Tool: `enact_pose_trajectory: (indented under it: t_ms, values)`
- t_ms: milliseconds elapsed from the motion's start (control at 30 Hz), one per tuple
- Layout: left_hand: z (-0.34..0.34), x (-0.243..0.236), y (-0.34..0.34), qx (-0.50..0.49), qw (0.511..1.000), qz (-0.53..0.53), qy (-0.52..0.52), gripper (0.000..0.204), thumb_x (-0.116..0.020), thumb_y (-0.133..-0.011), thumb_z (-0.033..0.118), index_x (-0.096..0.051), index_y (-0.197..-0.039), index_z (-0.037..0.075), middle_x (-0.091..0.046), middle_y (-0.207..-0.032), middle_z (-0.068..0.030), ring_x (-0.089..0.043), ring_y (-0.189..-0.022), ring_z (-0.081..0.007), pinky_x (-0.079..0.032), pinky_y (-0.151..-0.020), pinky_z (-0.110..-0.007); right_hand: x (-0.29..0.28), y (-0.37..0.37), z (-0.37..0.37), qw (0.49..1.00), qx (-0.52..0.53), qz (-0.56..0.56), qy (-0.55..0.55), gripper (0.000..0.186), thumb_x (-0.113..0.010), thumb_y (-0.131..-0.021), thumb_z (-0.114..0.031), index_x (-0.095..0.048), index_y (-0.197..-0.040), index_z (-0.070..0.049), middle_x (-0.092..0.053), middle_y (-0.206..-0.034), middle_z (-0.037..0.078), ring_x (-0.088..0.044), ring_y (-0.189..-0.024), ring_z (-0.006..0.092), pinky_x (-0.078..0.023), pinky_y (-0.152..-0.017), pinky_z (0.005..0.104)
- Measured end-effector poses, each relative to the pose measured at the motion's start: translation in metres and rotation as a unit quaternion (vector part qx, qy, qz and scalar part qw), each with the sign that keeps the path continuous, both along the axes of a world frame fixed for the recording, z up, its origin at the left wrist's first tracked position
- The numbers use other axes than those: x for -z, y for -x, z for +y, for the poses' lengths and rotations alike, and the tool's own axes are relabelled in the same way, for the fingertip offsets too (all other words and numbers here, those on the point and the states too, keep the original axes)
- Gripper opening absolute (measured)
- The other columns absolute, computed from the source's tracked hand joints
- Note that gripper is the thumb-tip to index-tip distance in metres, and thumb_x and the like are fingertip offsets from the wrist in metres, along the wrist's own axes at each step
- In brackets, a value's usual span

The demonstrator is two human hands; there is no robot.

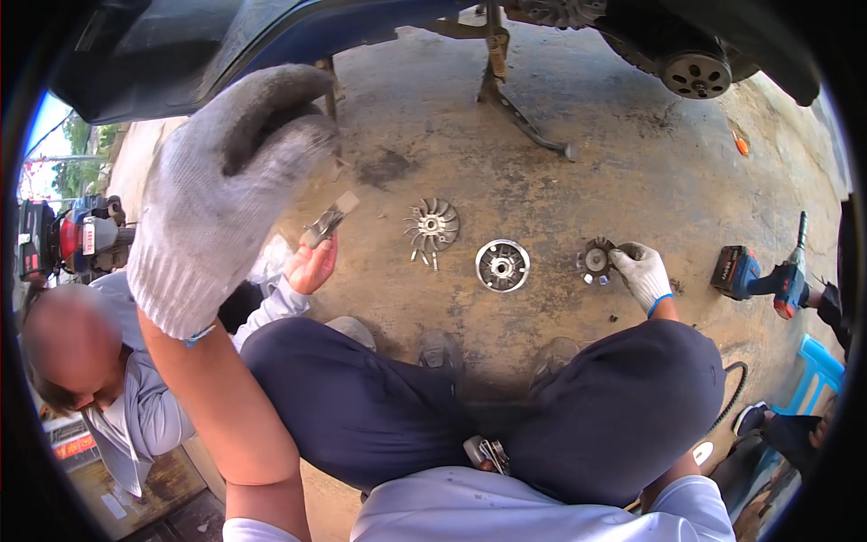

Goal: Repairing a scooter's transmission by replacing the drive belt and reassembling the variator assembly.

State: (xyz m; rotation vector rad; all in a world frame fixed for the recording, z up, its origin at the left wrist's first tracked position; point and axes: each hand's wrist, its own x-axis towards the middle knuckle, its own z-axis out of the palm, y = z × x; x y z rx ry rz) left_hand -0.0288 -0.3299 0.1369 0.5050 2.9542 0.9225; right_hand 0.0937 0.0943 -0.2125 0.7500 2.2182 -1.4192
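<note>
My left hand (221, 194), in a grey-white knit glove, is raised at the left below the vehicle's dark body. Its fingers curl inward; their tips are blurred, and what they may hold cannot be made out. Down on the concrete to the right, my gloved right hand (643, 273) pinches the edge of a small dark round metal part (596, 258) with a central hub. Left of that part lies a silver round pulley-like disc (502, 266). Farther left rests a finned metal fan wheel (433, 224).
A seated person (135, 361) at the left holds a small metal piece (327, 221) in one hand. A blue cordless drill (768, 278) is at the right, near a blue plastic stool (815, 375). The vehicle's kickstand (528, 126) reaches down at the top.
</note>
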Motion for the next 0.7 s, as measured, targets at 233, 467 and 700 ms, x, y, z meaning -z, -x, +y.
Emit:
enact_pose_trajectory:
  t_ms: [233, 467, 700]
  values:
    - [-0.009, 0.019, 0.006, -0.02, 0.999, -0.033, 0.005, 0.041, -0.072, -0.093, 0.007, -0.068, -0.132, 0.0, -0.075, -0.114, -0.0103, -0.07, -0.105, -0.0172, -0.054, -0.095, -0.031, 0.001, -0.05, 0.038, 0.988, 0.152, 0.0, 0.007, 0.031, -0.074, -0.098, -0.025, -0.074, -0.111, 0.003, -0.071, -0.085, 0.001, -0.054, -0.065, 0.0067, -0.043, -0.056, 0.0265]
    - [0.01, 0.018, 0.0, 0.022, 0.995, -0.058, 0.074, 0.039, -0.066, -0.095, 0.002, -0.067, -0.134, -0.001, -0.072, -0.114, -0.01, -0.068, -0.107, -0.0163, -0.053, -0.095, -0.031, 0.016, -0.095, 0.063, 0.989, 0.14, 0.014, -0.053, 0.029, -0.073, -0.098, -0.023, -0.074, -0.109, 0.004, -0.073, -0.086, 0.003, -0.061, -0.073, 0.0102, -0.049, -0.066, 0.0282]
    - [0.05, 0.14, 0.073, 0.228, 0.964, -0.119, 0.071, 0.045, -0.059, -0.102, 0.016, -0.059, -0.145, 0.004, -0.073, -0.098, -0.0098, -0.069, -0.079, -0.0156, -0.059, -0.074, -0.031, 0.03, -0.119, 0.07, 0.99, 0.092, -0.061, -0.083, 0.026, -0.071, -0.096, -0.021, -0.076, -0.105, 0.003, -0.077, -0.086, 0.009, -0.068, -0.078, 0.0136, -0.053, -0.072, 0.0316]
